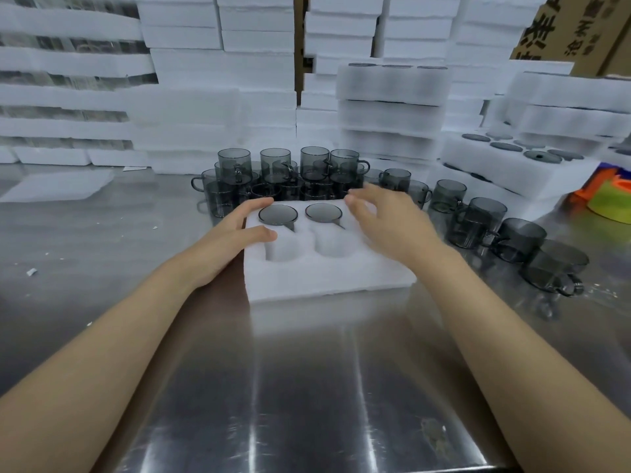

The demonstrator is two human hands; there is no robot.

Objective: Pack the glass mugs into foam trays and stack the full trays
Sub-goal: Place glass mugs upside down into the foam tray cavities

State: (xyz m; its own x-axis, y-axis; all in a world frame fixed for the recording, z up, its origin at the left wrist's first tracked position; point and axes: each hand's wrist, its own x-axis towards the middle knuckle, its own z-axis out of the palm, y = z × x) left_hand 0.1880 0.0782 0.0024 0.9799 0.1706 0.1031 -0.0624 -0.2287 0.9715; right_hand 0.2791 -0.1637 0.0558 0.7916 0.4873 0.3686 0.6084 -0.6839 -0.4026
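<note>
Foam tray (324, 274): lies at the middle of the counter (307, 387), long axis left to right, pockets facing up.

Far row: already holds two smoked-glass mugs, one in the left pocket (277, 214), one in the middle pocket (323, 212), rims level with the foam. Near row: shows two empty pockets (283, 250). Right-hand pockets: hidden under the right grip.

Left grip (235, 233): rests flat against the tray's left edge, thumb laid on top beside the near-left pocket, fingers straight towards the far-left corner. Steadies rather than clasps.

Right grip (386, 223): hangs over the tray's right part, fingers spread and relaxed, holding nothing. Slightly blurred, so cannot tell whether touching the foam.

Loose mugs: stand in two groups. Stacked cluster (290, 172) just beyond the tray's far edge, straight ahead of both grips. Single-file row (481, 220) trailing from the tray's far-right corner towards the counter's right edge, handles pointing mostly right or towards the near edge.

Judged from this: packing roughly a third done on this tray. Next mug probably best taken from the right-hand row, which lies to the right of and slightly beyond the right grip, much nearer than to the left one. Then down into a near-row pocket, handle lined up with its slot.

Stack of full trays (389, 107): stands beyond the mugs, towards the far right.
</note>
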